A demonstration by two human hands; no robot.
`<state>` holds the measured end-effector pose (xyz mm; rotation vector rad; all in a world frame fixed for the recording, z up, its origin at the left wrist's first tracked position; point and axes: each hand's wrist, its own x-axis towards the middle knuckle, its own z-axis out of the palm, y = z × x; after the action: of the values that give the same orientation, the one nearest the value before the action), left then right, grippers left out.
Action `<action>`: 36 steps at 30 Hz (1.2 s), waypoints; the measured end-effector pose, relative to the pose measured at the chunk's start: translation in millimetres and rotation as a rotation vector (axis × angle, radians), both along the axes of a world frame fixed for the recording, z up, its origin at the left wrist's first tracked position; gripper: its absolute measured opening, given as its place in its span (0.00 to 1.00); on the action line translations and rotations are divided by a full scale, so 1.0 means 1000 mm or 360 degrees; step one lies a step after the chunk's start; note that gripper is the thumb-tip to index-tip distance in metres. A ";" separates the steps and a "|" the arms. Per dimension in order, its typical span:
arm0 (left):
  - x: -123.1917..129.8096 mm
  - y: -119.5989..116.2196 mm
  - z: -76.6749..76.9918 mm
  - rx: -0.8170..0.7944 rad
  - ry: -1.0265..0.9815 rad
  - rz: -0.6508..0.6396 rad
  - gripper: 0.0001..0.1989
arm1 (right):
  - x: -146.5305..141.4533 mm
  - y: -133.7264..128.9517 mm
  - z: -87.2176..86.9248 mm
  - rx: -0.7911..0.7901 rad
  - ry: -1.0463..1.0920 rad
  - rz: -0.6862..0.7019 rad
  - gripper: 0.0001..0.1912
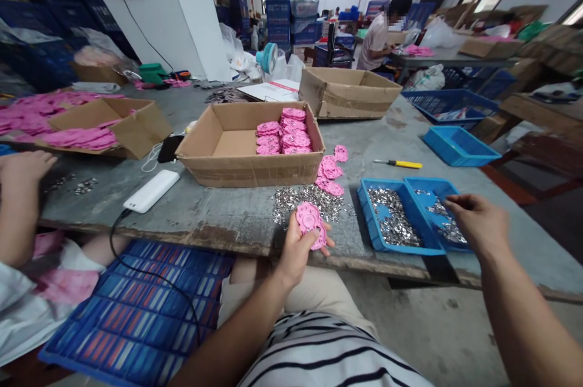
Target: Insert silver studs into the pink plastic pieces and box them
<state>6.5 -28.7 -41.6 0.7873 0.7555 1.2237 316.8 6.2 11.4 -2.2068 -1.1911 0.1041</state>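
Note:
My left hand point(294, 256) is closed around a pink scalloped plastic piece point(310, 220), held above the near table edge. Over the right-hand blue tray point(455, 188), the thumb and fingers of my right hand point(485, 223) are pinched together; whatever is between them is too small to make out. Small shiny metal parts point(450, 229) lie in that tray, and more metal parts point(394, 217) fill the left-hand blue tray point(364, 217) beside it. Behind my left hand, a loose pile of metal bits point(291, 198) spreads over the table. Several pink pieces point(328, 168) lie just beyond it.
A cardboard box point(250, 171) holds stacked pink pieces; another box point(359, 95) stands behind it. A yellow-handled screwdriver point(405, 164) and a blue bin point(460, 147) are to the right. A white power bank point(152, 191) with a cable lies left, near a co-worker's hand point(27, 165).

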 end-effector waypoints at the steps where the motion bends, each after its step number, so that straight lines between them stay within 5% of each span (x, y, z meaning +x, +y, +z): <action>1: 0.000 0.000 0.001 -0.0010 0.0004 0.0003 0.16 | -0.011 -0.001 0.006 0.0081 0.0186 -0.0066 0.06; 3: 0.002 0.001 0.005 -0.0033 0.0006 0.0014 0.16 | -0.040 -0.003 0.013 0.0249 0.0554 0.0021 0.10; 7: 0.006 0.000 0.012 -0.0064 0.0031 0.0046 0.16 | -0.105 -0.005 0.007 0.0334 0.0953 0.0660 0.19; 11: 0.004 -0.001 0.014 -0.0071 0.0052 0.0111 0.17 | -0.155 -0.009 -0.014 0.0264 0.0999 0.1258 0.14; 14: 0.001 -0.001 0.011 -0.0082 0.0074 0.0200 0.20 | -0.173 -0.011 -0.024 0.0273 0.0842 0.1497 0.11; 27: 0.003 0.002 0.010 -0.0165 0.0170 0.0348 0.20 | -0.165 -0.018 -0.020 0.0297 -0.0220 0.1841 0.13; 36: -0.003 0.000 0.018 -0.0328 -0.0198 0.0040 0.21 | -0.171 -0.020 -0.025 0.0556 -0.0070 0.1860 0.11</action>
<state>3.5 -29.0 -23.6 0.5296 0.7771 1.1841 146.1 -13.9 -13.6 -0.9979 -2.1681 0.2874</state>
